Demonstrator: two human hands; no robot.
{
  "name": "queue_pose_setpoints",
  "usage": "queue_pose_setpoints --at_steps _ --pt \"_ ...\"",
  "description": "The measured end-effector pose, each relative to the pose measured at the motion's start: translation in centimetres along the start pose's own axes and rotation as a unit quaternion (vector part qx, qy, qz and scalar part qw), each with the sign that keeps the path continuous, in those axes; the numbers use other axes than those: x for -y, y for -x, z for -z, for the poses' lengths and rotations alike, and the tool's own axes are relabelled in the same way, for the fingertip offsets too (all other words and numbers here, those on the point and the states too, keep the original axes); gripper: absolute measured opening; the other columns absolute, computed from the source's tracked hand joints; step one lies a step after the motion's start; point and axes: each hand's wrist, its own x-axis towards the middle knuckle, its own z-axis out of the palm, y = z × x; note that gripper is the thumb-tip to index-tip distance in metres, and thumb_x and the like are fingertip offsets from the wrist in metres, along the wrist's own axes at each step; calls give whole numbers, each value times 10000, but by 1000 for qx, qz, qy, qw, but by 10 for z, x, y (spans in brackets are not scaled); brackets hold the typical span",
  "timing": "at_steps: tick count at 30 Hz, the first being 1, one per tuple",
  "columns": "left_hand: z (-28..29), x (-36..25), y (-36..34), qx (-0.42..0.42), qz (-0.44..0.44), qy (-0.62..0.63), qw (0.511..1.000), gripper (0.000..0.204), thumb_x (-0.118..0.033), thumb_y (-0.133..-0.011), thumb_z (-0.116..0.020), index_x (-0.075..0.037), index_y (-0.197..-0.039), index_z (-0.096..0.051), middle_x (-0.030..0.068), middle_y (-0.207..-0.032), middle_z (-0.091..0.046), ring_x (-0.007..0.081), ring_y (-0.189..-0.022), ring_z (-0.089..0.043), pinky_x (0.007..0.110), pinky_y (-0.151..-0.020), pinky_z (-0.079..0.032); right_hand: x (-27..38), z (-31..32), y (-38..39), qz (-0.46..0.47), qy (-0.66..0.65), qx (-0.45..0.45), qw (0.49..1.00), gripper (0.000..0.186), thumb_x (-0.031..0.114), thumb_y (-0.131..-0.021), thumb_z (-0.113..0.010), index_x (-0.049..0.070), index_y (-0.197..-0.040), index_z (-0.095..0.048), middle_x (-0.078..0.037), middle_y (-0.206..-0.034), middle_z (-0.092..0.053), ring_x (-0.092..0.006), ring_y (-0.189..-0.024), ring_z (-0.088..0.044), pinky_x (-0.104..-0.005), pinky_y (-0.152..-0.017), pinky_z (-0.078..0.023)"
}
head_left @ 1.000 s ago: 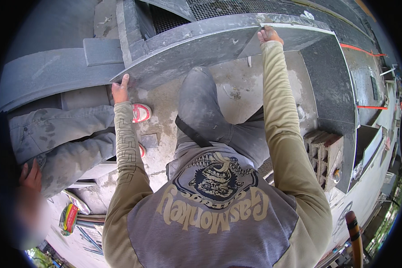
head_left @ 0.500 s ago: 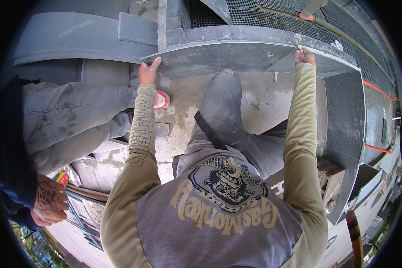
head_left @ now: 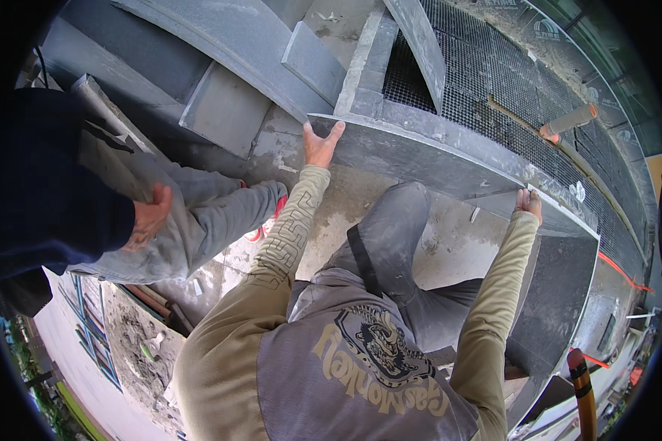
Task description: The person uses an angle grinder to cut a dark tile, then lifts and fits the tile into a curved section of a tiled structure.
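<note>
A long dark grey stone slab [head_left: 412, 154] stands on edge along the front of a low wall, its pale top edge showing. At its left end is my left hand [head_left: 321, 145], thumb apart from the fingers, which hold the end by the top edge. Farther right, my right hand [head_left: 528, 203] has its fingers bent over the top edge near a joint, where another panel [head_left: 563, 217] continues. Both forearms reach forward in tan sleeves. What lies behind the slab under my fingertips is hidden.
A co-worker's hand [head_left: 148, 217] and dark sleeve [head_left: 88, 191] are close at the left. Loose grey slabs [head_left: 221, 44] lie behind, left. Black mesh [head_left: 471, 81] and a pipe stub [head_left: 568, 123] lie beyond the wall. A dark side panel [head_left: 555, 294] stands right.
The view has swung left, so the slab appears lower and farther right. Both my hands stay on its top edge. The co-worker has turned and the hand has risen toward the legs.
</note>
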Motion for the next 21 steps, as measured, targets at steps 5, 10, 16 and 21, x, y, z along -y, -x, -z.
queue_pose_setpoints --at_steps 5,10,16,21 --pt "14 -6 -4 47 62 16 997 994 -491 -785 -908 113 -1423 -443 262 -1406 -552 330 -1301 -545 418 -1116 -420 -2 -5 9 -12 -22 -13 1000 210 86 -991 -690 -49 -1150 -665 -117 -1021 -705 -193 -836 -703 -376 -773 -649" --pt "-6 -40 -2 56 89 55 993 871 -481 -790 -911 63 -1357 -535 152 -1237 -644 224 -1084 -619 335 -958 -500 5 5 -5 12 5 -13 1000 198 99 -994 -641 2 -1162 -684 -68 -991 -695 -173 -779 -675 -389 -748 -632" --pt "20 -36 -8 45 69 86 993 716 -408 -817 -918 13 -1286 -578 81 -1110 -655 154 -963 -606 313 -820 -510 -8 -8 13 -17 12 10 1000 275 115 -959 -661 -39 -1186 -663 -120 -1070 -677 -224 -847 -694 -411 -763 -645" --pt "-2 -39 -13 91 109 61 988 637 -427 -858 -877 -101 -1292 -544 48 -1213 -612 184 -1083 -592 439 -796 -496 7 14 -7 5 -30 8 1000 306 100 -918 -716 -99 -1144 -662 -188 -1096 -677 -272 -878 -705 -426 -739 -676"
